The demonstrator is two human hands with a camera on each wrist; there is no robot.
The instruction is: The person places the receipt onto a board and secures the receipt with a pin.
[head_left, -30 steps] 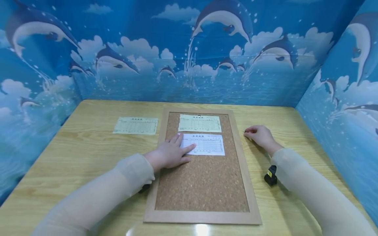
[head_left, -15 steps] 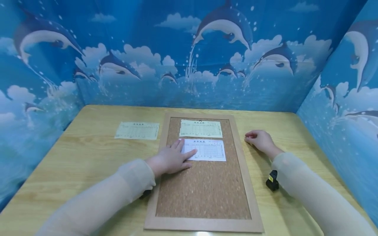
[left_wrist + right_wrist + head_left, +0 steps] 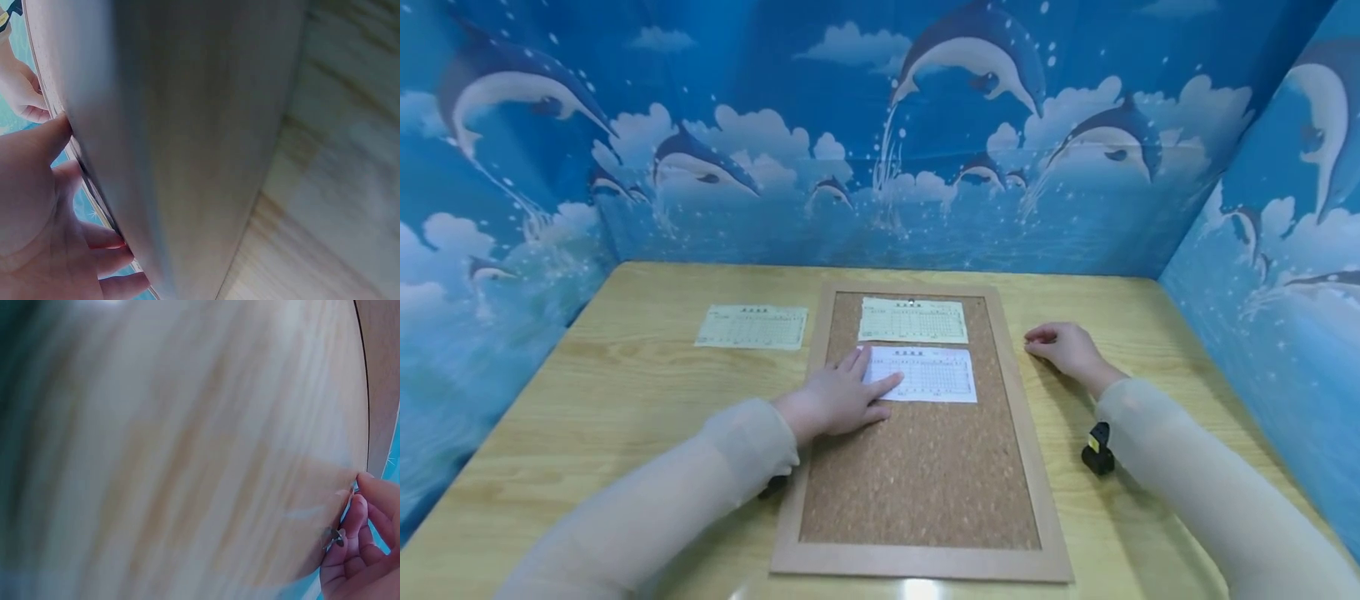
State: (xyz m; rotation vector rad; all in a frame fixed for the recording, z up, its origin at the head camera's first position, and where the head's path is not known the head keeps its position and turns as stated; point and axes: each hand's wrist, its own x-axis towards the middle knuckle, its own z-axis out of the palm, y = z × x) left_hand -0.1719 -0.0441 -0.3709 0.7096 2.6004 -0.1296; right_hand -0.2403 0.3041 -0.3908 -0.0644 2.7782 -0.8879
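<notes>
My left hand (image 3: 838,400) lies with spread fingers on the left part of a white printed slip (image 3: 936,375), pressing it to the cork board (image 3: 925,475). Above that slip is a pale green slip (image 3: 913,321) with a small shiny thumbtack (image 3: 912,301) at its top edge. My right hand (image 3: 1066,348) is low over the table, just right of the board's frame. In the right wrist view its thumb and fingertip pinch a tiny thumbtack (image 3: 356,487), mostly hidden by them. A second metal thumbtack (image 3: 337,537) shows against the lower fingers.
Another pale green slip (image 3: 751,327) lies on the wooden table (image 3: 647,375), left of the board. A blue dolphin-print curtain (image 3: 715,217) encloses the back and sides. Black wrist cameras, such as the right one (image 3: 1098,450), hang under the sleeves.
The head view has shifted slightly. My left hand stays on the white slip, and my right hand keeps its place beside the board with only small finger movement.
</notes>
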